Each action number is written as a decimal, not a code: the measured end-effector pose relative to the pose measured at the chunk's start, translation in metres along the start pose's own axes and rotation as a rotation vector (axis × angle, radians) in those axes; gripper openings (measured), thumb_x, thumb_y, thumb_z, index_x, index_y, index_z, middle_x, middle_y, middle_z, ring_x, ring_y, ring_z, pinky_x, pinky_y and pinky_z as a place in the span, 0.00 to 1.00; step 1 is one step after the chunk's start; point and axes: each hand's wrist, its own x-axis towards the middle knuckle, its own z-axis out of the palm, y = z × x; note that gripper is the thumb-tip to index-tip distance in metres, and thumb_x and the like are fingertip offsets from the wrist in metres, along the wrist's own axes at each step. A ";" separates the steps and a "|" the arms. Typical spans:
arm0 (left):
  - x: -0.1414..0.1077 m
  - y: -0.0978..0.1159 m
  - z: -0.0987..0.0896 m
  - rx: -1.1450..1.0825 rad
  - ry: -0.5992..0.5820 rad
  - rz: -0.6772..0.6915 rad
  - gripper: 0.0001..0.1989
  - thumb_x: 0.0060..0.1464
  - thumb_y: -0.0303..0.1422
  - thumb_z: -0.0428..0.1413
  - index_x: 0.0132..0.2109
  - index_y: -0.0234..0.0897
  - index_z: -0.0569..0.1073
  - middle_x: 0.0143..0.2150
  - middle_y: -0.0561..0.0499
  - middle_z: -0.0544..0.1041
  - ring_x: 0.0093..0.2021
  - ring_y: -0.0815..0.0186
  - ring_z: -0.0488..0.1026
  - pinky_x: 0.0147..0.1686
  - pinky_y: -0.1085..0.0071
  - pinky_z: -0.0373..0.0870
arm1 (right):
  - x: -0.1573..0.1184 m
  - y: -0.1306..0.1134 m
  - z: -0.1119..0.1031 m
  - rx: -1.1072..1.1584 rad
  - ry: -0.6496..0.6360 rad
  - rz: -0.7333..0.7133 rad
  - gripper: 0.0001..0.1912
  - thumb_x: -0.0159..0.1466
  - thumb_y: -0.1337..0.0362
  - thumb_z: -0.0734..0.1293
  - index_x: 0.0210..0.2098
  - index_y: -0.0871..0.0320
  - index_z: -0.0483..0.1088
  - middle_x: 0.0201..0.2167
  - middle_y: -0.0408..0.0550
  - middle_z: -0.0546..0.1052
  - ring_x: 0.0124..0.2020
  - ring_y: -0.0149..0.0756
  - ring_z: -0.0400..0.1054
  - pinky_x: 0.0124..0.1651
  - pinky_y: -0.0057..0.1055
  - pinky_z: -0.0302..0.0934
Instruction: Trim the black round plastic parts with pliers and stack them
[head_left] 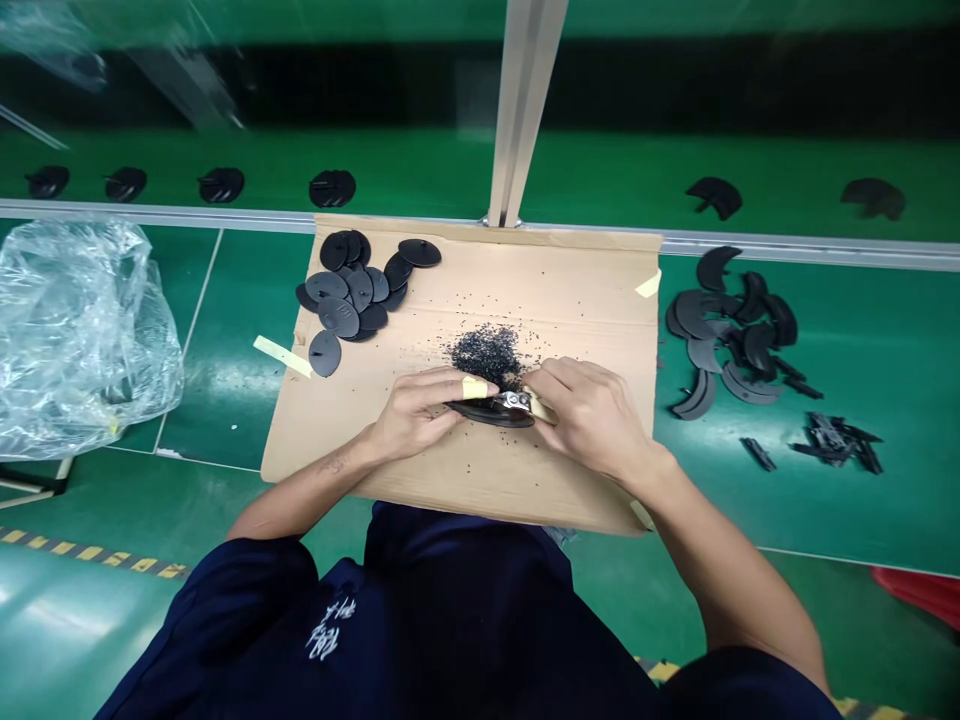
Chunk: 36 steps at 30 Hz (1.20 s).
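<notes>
My left hand (421, 408), with yellow tape round a finger, grips a black disc (496, 413) by its left side, tilted over the cardboard sheet (420, 480). In my right hand (586, 412) is a pair of nippers (517, 400), its metal head at the disc's upper edge. The handles are mostly covered by my fingers. Whether the jaws bite into the disc I cannot tell. Just beyond both hands lies a heap of small black scraps (486, 352), with loose bits scattered around it.
Several black discs (339, 317) are piled at the cardboard's upper left. Curved black parts (757, 345) and thin black pieces (836, 442) lie on the green table to the right. A clear plastic bag (82, 330) sits at left. A metal post (523, 110) rises behind the cardboard.
</notes>
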 end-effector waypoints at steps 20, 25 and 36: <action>0.005 0.003 -0.008 0.210 -0.164 0.086 0.20 0.64 0.24 0.54 0.60 0.41 0.75 0.40 0.48 0.79 0.39 0.68 0.75 0.38 0.70 0.74 | -0.001 0.011 0.014 -0.233 -0.096 0.130 0.10 0.61 0.73 0.58 0.33 0.60 0.70 0.25 0.49 0.72 0.24 0.34 0.55 0.30 0.36 0.42; 0.004 -0.006 -0.004 0.419 -0.237 0.099 0.20 0.63 0.25 0.53 0.60 0.40 0.73 0.44 0.47 0.78 0.41 0.64 0.74 0.42 0.66 0.74 | 0.004 0.008 0.007 -0.245 -0.117 0.074 0.10 0.61 0.75 0.60 0.35 0.60 0.71 0.27 0.51 0.74 0.28 0.36 0.59 0.32 0.36 0.45; 0.013 -0.013 0.002 0.273 -0.165 0.082 0.15 0.65 0.30 0.58 0.57 0.36 0.75 0.42 0.46 0.80 0.40 0.65 0.75 0.41 0.67 0.74 | -0.014 0.023 0.020 0.366 0.144 0.030 0.09 0.70 0.62 0.63 0.46 0.58 0.72 0.39 0.50 0.79 0.38 0.38 0.70 0.41 0.34 0.62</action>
